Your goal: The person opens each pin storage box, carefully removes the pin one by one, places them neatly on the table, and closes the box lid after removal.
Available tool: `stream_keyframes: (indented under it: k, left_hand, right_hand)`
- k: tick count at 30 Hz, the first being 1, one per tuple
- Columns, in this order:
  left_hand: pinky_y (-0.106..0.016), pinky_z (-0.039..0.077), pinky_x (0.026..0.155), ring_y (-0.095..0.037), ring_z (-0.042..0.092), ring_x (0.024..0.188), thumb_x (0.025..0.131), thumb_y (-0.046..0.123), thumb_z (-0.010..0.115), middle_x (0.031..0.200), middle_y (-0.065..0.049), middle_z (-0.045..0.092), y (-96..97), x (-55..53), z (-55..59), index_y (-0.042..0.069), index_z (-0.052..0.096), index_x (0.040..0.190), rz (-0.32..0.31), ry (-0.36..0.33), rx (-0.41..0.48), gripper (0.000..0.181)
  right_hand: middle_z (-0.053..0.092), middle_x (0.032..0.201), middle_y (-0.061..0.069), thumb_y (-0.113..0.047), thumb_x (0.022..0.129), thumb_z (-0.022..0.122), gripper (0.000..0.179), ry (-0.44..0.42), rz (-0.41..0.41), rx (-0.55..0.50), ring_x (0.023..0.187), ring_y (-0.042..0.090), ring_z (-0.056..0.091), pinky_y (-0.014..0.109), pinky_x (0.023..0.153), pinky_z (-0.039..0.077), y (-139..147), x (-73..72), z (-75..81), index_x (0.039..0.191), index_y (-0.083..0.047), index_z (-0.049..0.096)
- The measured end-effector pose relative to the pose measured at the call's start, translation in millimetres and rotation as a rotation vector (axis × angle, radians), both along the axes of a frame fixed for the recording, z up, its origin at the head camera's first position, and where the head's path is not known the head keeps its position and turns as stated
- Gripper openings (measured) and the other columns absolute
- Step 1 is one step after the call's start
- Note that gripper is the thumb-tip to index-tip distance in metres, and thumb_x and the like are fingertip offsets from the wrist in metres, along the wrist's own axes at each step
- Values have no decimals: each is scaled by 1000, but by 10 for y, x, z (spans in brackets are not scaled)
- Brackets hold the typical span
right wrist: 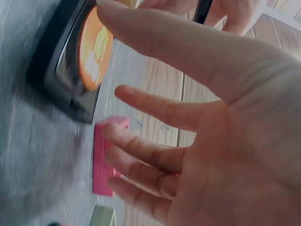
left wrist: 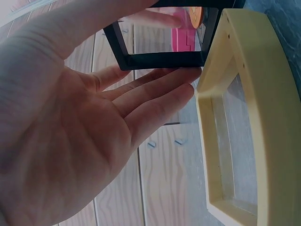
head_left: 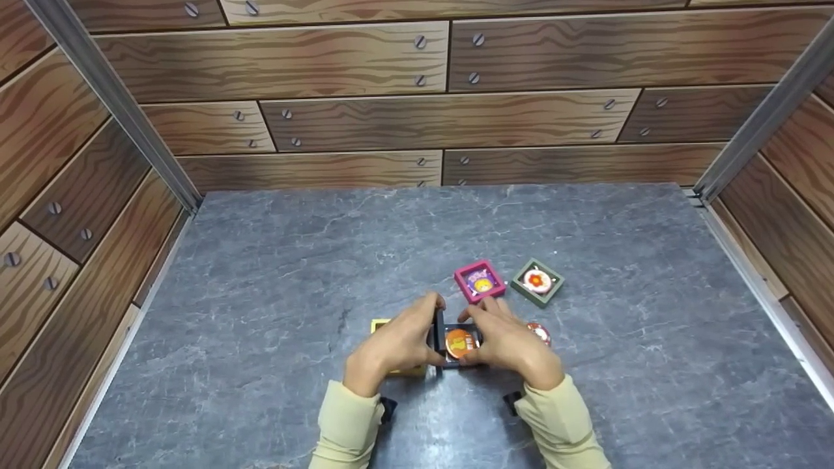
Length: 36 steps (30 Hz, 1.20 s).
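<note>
Yellow frame (left wrist: pixel 268 113): flat, just L of grip. L hand (head_left: pixel 404 339): thumb + fingers pinch black lid (left wrist: pixel 164 60), held upright. Black base (right wrist: pixel 44 70): flat, at foot of lid, betw. hands. Orange badge (head_left: pixel 458 342): in base. Pink case (right wrist: pixel 101 160): just beyond grip. R hand (head_left: pixel 511 342): fingers loose, no grip; thumb at badge edge. Red-and-white badge (head_left: pixel 539 333), green case (head_left: pixel 527 297): R of grip, nr. Step, prob.: seating badge. Next move calls for: badge level, R thumb clear, then lid down.
</note>
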<state>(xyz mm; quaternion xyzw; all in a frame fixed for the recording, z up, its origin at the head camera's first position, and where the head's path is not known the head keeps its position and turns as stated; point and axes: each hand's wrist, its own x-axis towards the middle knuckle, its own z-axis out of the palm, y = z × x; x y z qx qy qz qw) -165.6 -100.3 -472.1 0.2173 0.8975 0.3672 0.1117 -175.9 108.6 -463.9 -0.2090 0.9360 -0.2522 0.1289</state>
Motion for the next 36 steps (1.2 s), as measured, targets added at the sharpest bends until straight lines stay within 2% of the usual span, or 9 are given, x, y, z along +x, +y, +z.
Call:
stream_keyframes:
  k: [6, 11, 15, 19, 22, 24, 27, 31, 36]
  left_hand:
    - [-42, 56, 111, -26, 65, 117, 77, 11, 93, 129, -14, 66, 4, -1, -1, 5, 47, 135, 0, -18, 6, 74]
    - [-42, 56, 110, -25, 65, 116, 77, 10, 92, 128, -13, 66, 1, 0, 10, 5, 47, 134, -12, -4, 0, 73]
    - [-41, 57, 108, -23, 64, 113, 76, 11, 93, 126, -12, 65, -2, 4, 15, 5, 47, 133, -14, 7, 3, 73]
    - [-41, 56, 109, -23, 63, 113, 76, 11, 94, 128, -13, 65, -10, 7, 9, 5, 47, 134, -13, 15, -1, 75]
    - [-42, 56, 110, -23, 63, 114, 75, 10, 93, 129, -13, 65, -17, 7, 7, 5, 47, 135, -10, 17, -6, 76]
    - [-41, 56, 110, -23, 63, 115, 75, 10, 93, 129, -13, 65, -21, 7, 3, 6, 47, 135, -9, 18, -9, 75]
    - [-42, 56, 110, -23, 64, 116, 75, 8, 92, 129, -13, 65, -23, 7, 0, 6, 47, 135, -9, 16, -6, 75]
    - [-42, 55, 112, -25, 64, 119, 75, 8, 92, 131, -14, 65, -23, 10, -7, 6, 47, 135, -6, 10, -9, 75]
    - [-42, 56, 111, -25, 65, 118, 76, 10, 93, 132, -14, 64, -24, 15, -4, 7, 46, 136, 0, -1, -19, 76]
  right_hand:
    - [57, 123, 16, -17, 75, 90, 51, -13, 7, -21, 126, 40, 51, 60, 107, 51, -118, 40, -42, 119, -5, 67]
    - [55, 115, 17, -15, 76, 88, 53, 15, 53, -57, 117, 40, 53, 60, 107, 50, -158, 51, -72, 122, 0, 66]
    - [52, 110, 17, -7, 74, 84, 40, 72, 87, -102, 110, 41, 55, 63, 102, 52, -144, 11, -186, 108, 0, 66]
    - [51, 104, 13, -9, 71, 81, 31, 157, 100, -110, 101, 38, 56, 61, 92, 54, -117, -59, -393, 95, -6, 63]
    - [50, 103, 13, -13, 70, 83, 32, 155, 94, -117, 98, 36, 55, 60, 90, 54, -135, -43, -369, 93, -7, 62]
    - [51, 104, 16, -12, 70, 85, 34, 104, 80, -130, 101, 39, 55, 62, 97, 53, -173, 13, -232, 95, -3, 62]
    - [52, 103, 15, -16, 70, 88, 37, 106, 75, -96, 98, 35, 54, 58, 95, 53, -203, 35, -160, 95, -3, 63]
    - [51, 99, 9, -18, 71, 88, 36, 82, 61, -77, 91, 25, 50, 51, 88, 53, -219, 16, -134, 95, -4, 64]
    - [55, 104, 9, -15, 72, 84, 35, 22, 40, -106, 98, 25, 53, 47, 91, 53, -139, -32, -104, 100, -5, 68]
